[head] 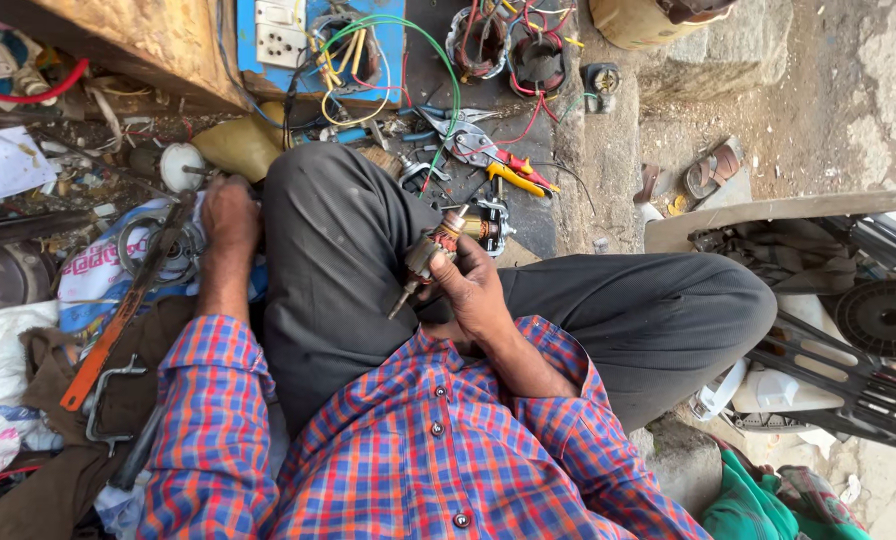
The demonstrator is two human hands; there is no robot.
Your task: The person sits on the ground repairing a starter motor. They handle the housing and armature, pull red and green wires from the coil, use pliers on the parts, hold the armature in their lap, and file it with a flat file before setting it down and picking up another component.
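My right hand (473, 285) is closed around a small motor armature (430, 252) with copper windings and a steel shaft, held tilted above my crossed legs in dark grey trousers (348, 250). My left hand (230, 215) reaches down beside my left knee into a pile of tools and parts, its fingers hidden among them, close to a metal ring part (168, 250) and a rusty flat bar (128, 310). Whether the left hand grips anything is not visible. Both sleeves are red and blue checked.
Pliers and cutters with red and yellow handles (508, 170) lie ahead of my knees beside wound motor stators (513, 45) and loose wires. A blue switch board (318, 40) stands at the back. Cloths and scrap fill the left; a sandal (713, 170) and black plastic fan parts (868, 330) lie right.
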